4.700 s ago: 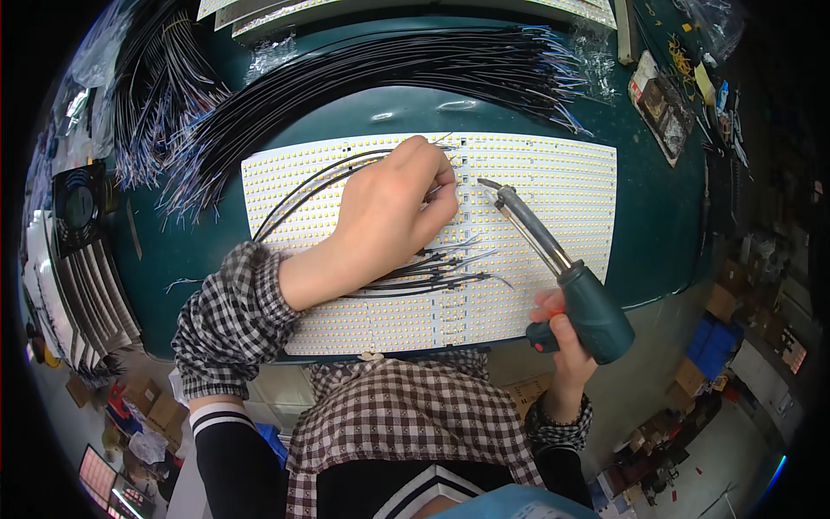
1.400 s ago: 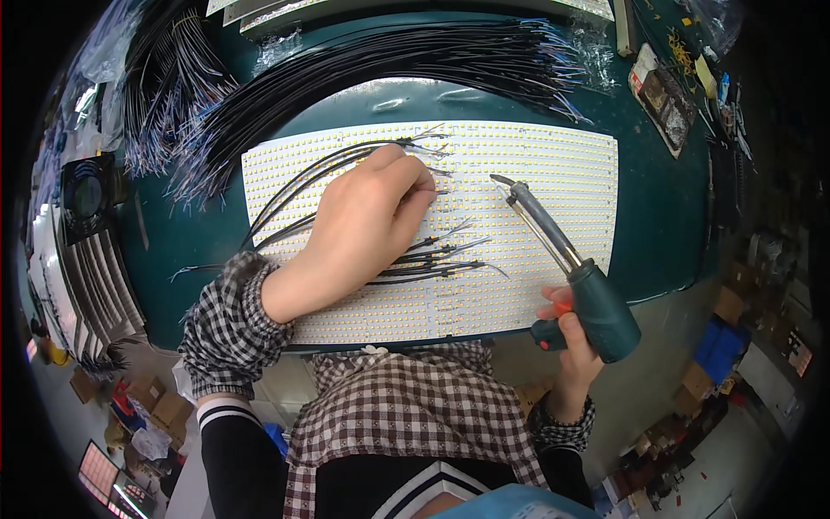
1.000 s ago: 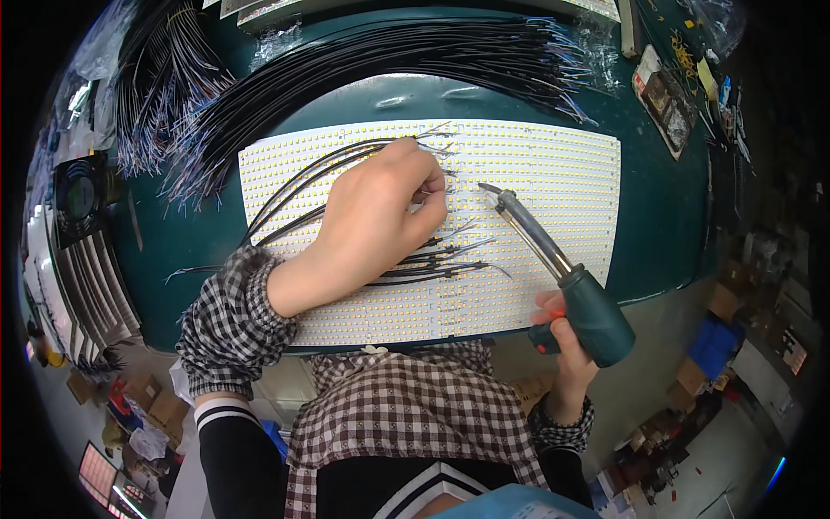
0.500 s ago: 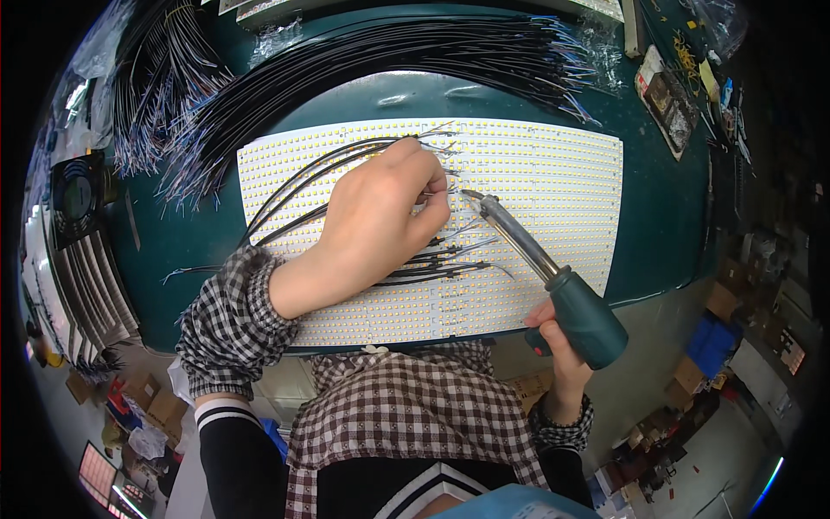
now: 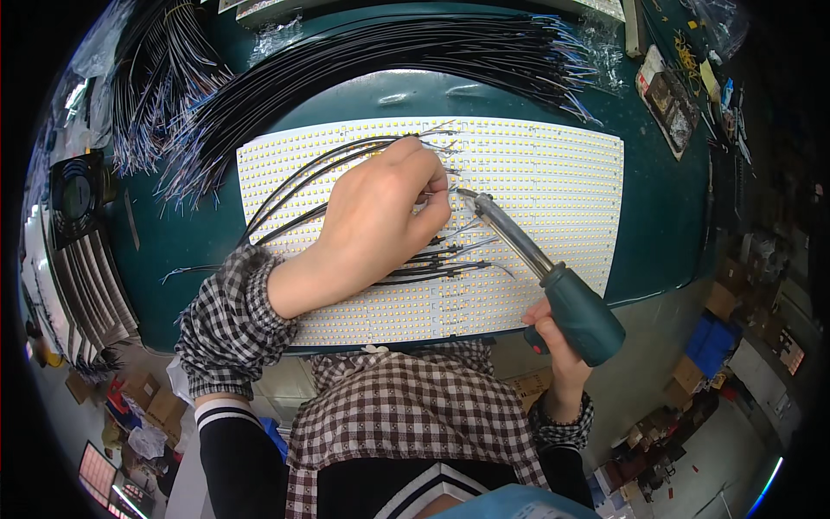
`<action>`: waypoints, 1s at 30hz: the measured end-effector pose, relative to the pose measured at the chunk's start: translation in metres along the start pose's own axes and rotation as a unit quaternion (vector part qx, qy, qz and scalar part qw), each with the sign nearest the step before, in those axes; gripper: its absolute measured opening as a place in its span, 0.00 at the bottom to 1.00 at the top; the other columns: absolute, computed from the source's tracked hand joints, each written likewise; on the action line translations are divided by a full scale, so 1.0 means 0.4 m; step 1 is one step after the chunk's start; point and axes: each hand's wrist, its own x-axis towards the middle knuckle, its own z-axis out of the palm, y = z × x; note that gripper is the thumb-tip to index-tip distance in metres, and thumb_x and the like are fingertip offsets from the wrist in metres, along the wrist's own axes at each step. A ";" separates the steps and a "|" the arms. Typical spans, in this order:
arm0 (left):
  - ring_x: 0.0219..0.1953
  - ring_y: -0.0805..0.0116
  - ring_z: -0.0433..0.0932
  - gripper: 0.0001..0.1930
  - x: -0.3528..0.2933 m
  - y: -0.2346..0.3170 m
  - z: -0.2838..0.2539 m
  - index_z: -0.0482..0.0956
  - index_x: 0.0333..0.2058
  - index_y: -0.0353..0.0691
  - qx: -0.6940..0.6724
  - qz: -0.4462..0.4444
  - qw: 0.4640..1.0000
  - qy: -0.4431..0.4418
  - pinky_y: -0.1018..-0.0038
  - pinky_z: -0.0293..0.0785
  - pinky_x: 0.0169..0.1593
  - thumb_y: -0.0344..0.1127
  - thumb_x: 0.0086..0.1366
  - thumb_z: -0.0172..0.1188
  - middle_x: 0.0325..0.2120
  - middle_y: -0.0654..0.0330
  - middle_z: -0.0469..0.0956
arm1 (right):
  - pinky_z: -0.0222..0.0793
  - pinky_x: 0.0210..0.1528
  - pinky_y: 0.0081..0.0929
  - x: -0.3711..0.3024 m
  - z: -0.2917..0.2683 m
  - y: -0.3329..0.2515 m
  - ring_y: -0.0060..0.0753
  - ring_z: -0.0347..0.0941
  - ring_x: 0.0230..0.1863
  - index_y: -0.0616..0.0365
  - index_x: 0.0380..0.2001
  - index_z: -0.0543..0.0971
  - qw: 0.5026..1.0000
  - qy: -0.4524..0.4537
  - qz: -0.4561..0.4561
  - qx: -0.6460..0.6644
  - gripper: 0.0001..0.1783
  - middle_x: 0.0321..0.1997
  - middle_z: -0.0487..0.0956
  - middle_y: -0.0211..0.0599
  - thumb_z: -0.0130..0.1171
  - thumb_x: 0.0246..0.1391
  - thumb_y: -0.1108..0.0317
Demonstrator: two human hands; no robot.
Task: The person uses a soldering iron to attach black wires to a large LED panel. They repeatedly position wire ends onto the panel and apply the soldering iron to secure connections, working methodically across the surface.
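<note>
A white LED panel [image 5: 553, 203], dotted with rows of small yellow chips, lies flat on the table. My left hand [image 5: 376, 212] rests over its middle, thumb and fingers pinched on the end of a black cable, mostly hidden by the hand. More black cables [image 5: 298, 177] run across the panel, their stripped ends lined along its centre strip. In my right hand [image 5: 562, 346] is a green-handled soldering gun [image 5: 581, 316], held by its grip from below. Its tip meets the centre strip just right of my left fingertips.
A thick bundle of black cables [image 5: 380, 56] arcs behind the panel, another bundle [image 5: 173, 86] at far left. A dirty solder tray [image 5: 667, 102] sits at back right. On the left are a small black fan [image 5: 78, 197] and stacked white panels [image 5: 93, 290] on the green table [image 5: 661, 229].
The soldering gun has shifted slightly up and left, bringing its tip closer to my left fingertips. My left hand has stayed in place.
</note>
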 end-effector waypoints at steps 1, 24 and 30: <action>0.26 0.64 0.77 0.04 0.000 0.001 0.000 0.75 0.29 0.35 0.001 0.000 1.000 0.000 0.72 0.73 0.28 0.25 0.55 0.62 0.27 0.58 0.74 | 0.79 0.40 0.26 -0.001 0.003 0.000 0.27 0.81 0.34 0.70 0.42 0.79 1.000 0.005 0.003 0.007 0.19 0.32 0.83 0.39 0.70 0.45 0.81; 0.24 0.65 0.76 0.05 -0.002 0.000 0.009 0.75 0.28 0.36 0.012 0.015 0.999 0.026 0.72 0.71 0.27 0.25 0.54 0.63 0.25 0.59 0.74 | 0.78 0.40 0.26 -0.005 0.005 -0.009 0.28 0.80 0.34 0.69 0.43 0.78 0.999 0.015 0.003 0.040 0.18 0.31 0.83 0.37 0.68 0.47 0.82; 0.25 0.65 0.76 0.05 -0.003 0.003 0.004 0.75 0.28 0.36 0.015 0.014 1.000 0.018 0.72 0.72 0.28 0.25 0.54 0.63 0.26 0.58 0.74 | 0.78 0.39 0.25 -0.003 -0.003 -0.002 0.27 0.80 0.34 0.69 0.46 0.78 1.000 0.008 -0.013 -0.012 0.20 0.37 0.84 0.43 0.67 0.48 0.82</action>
